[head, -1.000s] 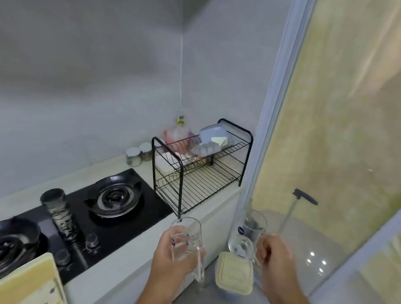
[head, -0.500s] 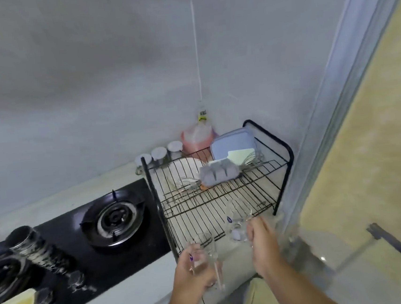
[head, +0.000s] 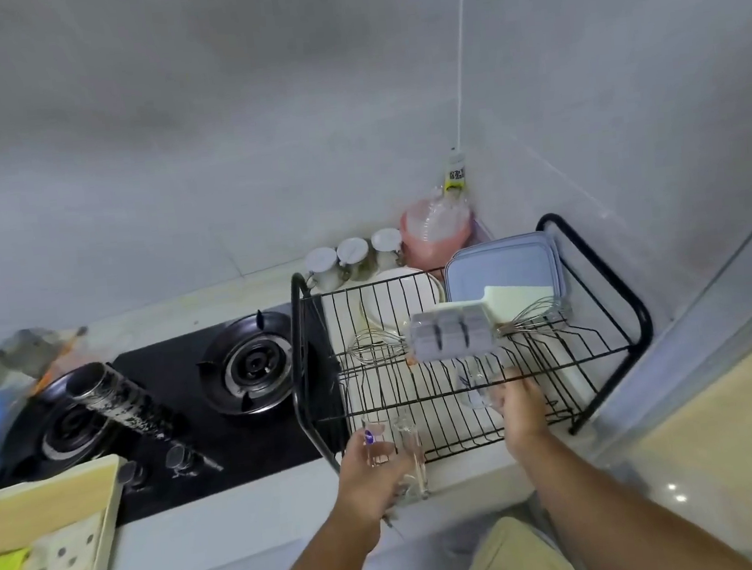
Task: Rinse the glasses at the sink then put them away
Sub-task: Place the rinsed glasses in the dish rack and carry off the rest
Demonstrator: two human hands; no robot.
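Two hands gripping — left glass before rack | right glass inside

One head-worn wide-angle view looks down, seemingly close, over the dish rack and stove

Two hands are holding two glasses, while one rack, two whisks, three jars and two burners are sitting nearby.
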